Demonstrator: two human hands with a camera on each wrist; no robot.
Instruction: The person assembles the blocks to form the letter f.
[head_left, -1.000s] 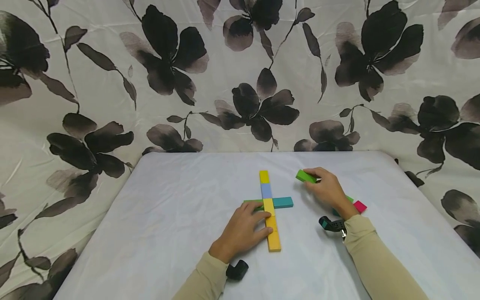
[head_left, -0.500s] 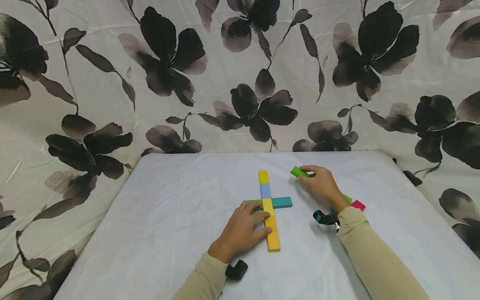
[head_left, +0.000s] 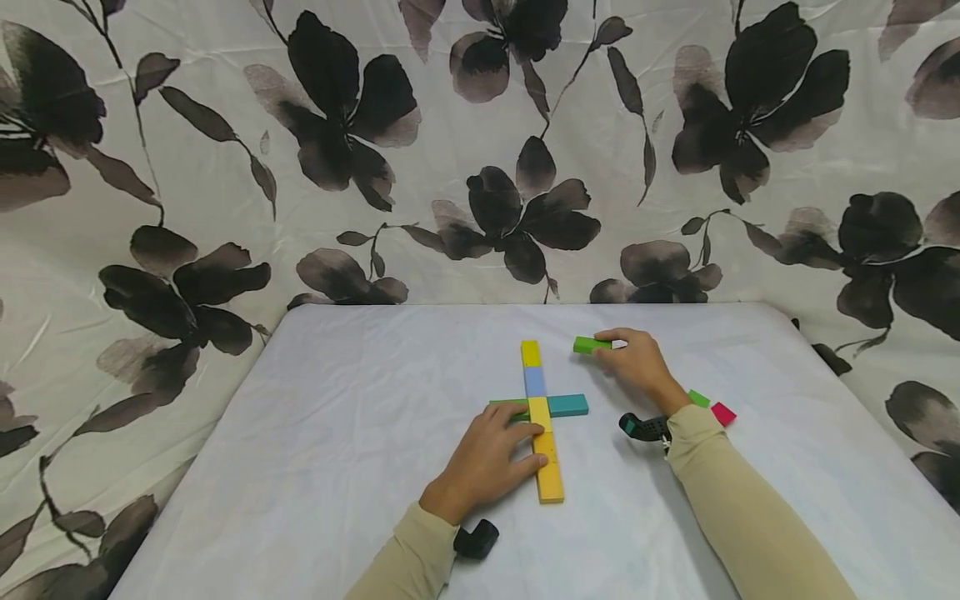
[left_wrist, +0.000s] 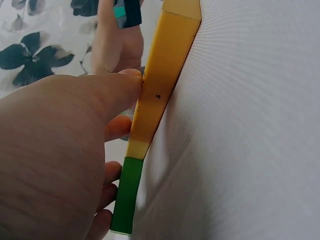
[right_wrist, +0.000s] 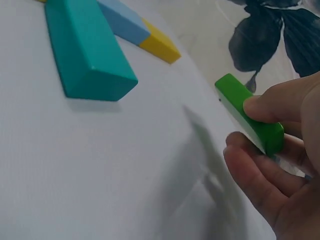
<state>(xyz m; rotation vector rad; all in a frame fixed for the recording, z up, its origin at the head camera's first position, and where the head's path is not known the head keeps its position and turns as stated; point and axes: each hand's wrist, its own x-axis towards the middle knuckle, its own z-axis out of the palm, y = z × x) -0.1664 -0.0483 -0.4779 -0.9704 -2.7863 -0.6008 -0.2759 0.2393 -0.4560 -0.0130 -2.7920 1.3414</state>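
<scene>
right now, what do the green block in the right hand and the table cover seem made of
Held green block: probably painted wood, possibly plastic; smooth, satin faces, softened edges. Table cover: likely woven cloth, matte, with fine ribbing and soft creases.

A pale cloth printed with dark flowers hangs behind and beside a white-covered table.

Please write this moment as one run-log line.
left hand: touches yellow block | right hand: holds green block | red block: on table

Both arms extended forward
Left hand rests low, fingers parted; right hand, farther out, pinches with thumb and fingers.
</scene>
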